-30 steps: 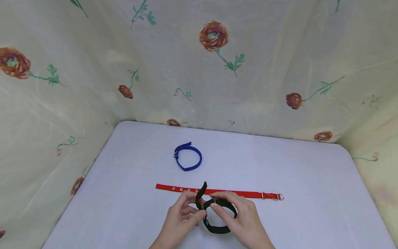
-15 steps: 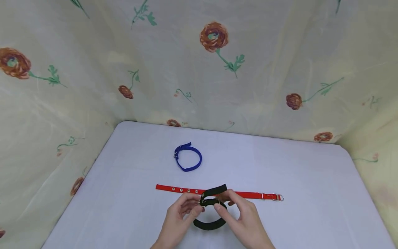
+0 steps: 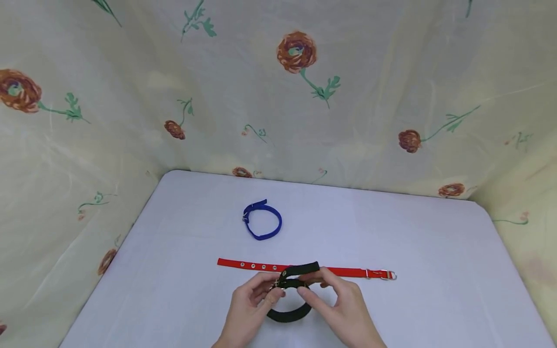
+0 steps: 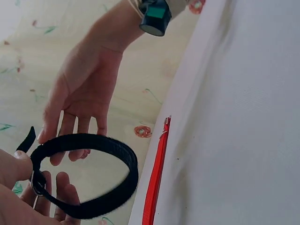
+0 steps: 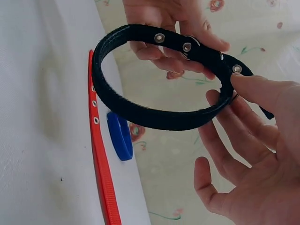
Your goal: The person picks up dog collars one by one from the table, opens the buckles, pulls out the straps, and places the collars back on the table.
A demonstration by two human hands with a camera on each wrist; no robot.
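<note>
The left hand [image 3: 248, 304] and right hand [image 3: 337, 300] pinch the looped black fabric collar [image 3: 287, 317], six o'clock of the flat red strap [image 3: 348, 272]; the collar's free end [image 3: 306, 268] has swung toward two o'clock, seemingly aligning with the loop.

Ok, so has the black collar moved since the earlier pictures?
Yes: judged against the red collar in the head view, the black collar has its loop further left and its free end swung right.
</note>
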